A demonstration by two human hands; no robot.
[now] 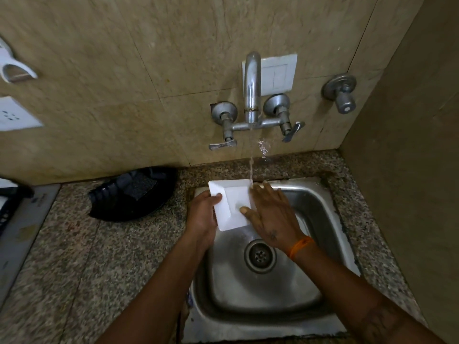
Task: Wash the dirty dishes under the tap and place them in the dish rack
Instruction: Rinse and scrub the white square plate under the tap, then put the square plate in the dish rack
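so the white square plate (229, 206) is held over the back left corner of the steel sink (310, 202), right under the tap (252, 88), with the stream landing around its far right edge where the fingers are. the left hand (202, 217) grips the plate's left edge, thumb curled over the rim and the rest underneath i guess, can't see those. the right hand (269, 214) lies flat on the plate's face, fingers spread, thumb pressed into the shallow well, looks like it's rubbing it clean

what could go wrong imo: the plate is wet and only really pinched at one edge, so if the right hand pushes too hard the thing could twist out of the left grip and bang into the basin. it also hangs partly over the sink's left rim, so water running off that side could end up on the granite counter (124, 256) instead of the drain (260, 256). splash off the fingers is already flying up near the stream

orientation: the plate is face up toward the camera, tilted a bit, rotated so one corner points to the far left and another toward the person. it's roughly square so there's no real long axis

a black basket thing (134, 194) sits on the counter to the left, can't tell if that's the rack
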